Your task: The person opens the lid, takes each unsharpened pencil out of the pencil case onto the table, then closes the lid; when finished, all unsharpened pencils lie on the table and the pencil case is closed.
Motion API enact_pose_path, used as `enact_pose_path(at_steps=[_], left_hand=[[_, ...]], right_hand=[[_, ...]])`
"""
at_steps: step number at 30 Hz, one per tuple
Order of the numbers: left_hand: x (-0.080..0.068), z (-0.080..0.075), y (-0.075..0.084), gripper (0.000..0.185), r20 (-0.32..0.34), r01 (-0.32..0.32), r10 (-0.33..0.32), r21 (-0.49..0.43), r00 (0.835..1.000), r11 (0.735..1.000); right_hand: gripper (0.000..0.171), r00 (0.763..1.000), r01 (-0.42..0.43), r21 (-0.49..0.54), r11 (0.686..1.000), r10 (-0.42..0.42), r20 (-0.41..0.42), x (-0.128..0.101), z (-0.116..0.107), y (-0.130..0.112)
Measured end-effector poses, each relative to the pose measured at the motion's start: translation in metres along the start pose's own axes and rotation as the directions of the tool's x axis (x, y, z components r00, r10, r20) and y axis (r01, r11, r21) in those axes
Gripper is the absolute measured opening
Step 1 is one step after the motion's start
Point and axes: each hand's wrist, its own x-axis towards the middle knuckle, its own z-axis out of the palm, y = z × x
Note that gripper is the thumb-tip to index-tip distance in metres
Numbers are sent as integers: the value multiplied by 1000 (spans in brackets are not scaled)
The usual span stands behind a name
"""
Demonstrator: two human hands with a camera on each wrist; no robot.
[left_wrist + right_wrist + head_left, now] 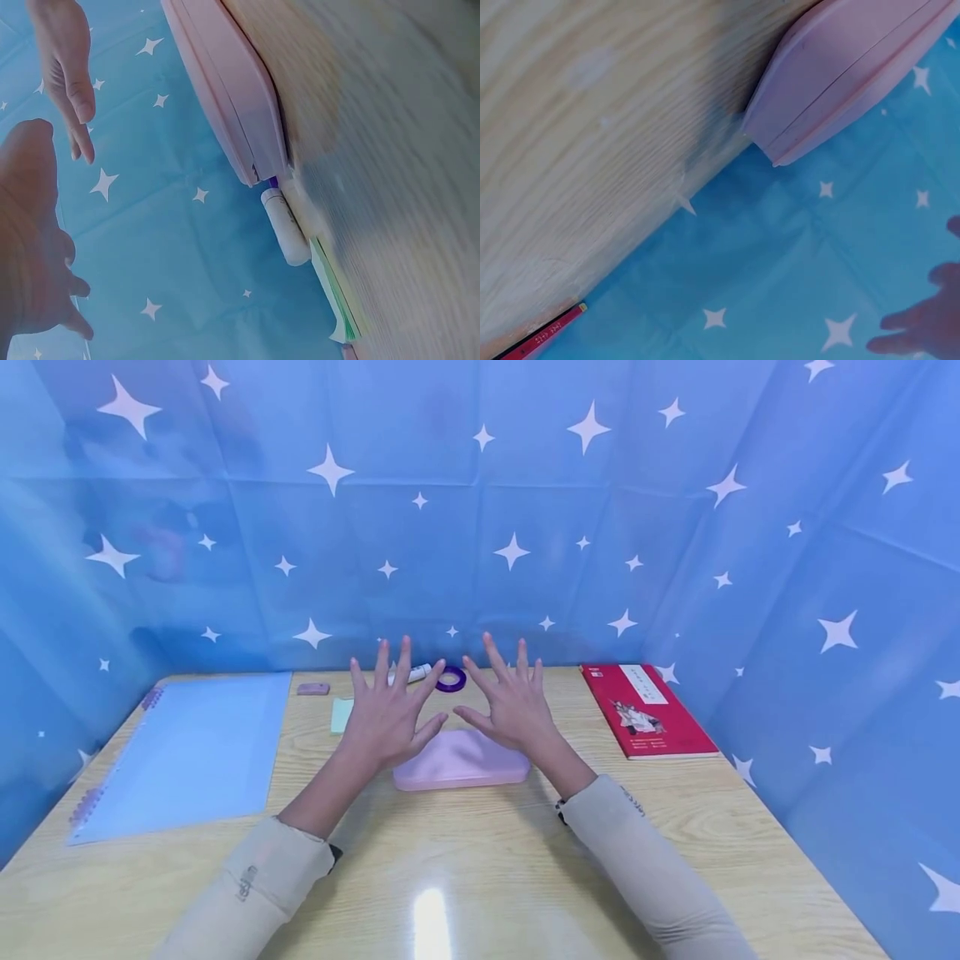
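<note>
Both hands hover above the table with fingers spread, touching nothing. My left hand (387,720) is over the left end of a pink case (461,768), and my right hand (517,710) over its right end. In the left wrist view the case (232,90) shows a lid seam along its side, and it appears closed. Behind the hands, partly covered by fingers, lie a white tube (418,673) and a purple ring-shaped roll (451,679). A pad of green sticky notes (341,714) lies left of the left hand, with a small mauve block (312,689) behind it.
A pale blue sheet or folder (202,752) with a scalloped, hole-punched edge covers the table's left side. At the right back lies a red book (648,710). A blue curtain (450,527) with white stars hangs around the wooden table (487,877).
</note>
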Motion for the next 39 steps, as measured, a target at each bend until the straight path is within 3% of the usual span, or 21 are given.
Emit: enact_pose_path(at_steps=[6, 13, 19, 25, 29, 33, 36, 39], left_hand=[[-8, 2, -2, 79, 39, -12, 15, -73, 999, 997], [-21, 7, -17, 75, 102, -32, 51, -181, 993, 983], [-41, 19, -26, 74, 172, -17, 77, -324, 982, 946], [-45, 30, -35, 74, 271, -15, 144, -428, 952, 904], [-45, 36, -36, 83, 355, 17, 176, -480, 918, 877], [-47, 36, -38, 97, 424, 84, 165, -509, 890, 857], [-48, 36, -38, 106, 440, 119, 176, -563, 880, 818], [-48, 40, -38, 111, 453, 163, 193, -635, 870, 755]], right_hand=[[72, 999, 0, 46, 999, -1, 40, -5, -1, 0], [61, 988, 13, 194, 981, -42, 145, -17, -2, 1], [59, 963, 37, 304, 952, -115, 243, -35, 6, 4], [57, 938, 60, 392, 918, -186, 292, -38, 10, 12], [59, 913, 96, 364, 926, -228, 339, -43, 16, 14], [65, 890, 156, 288, 945, -261, 375, -46, 20, 11], [66, 889, 187, 236, 954, -267, 371, -48, 22, 9], [65, 888, 219, 226, 949, -290, 356, -49, 25, 9]])
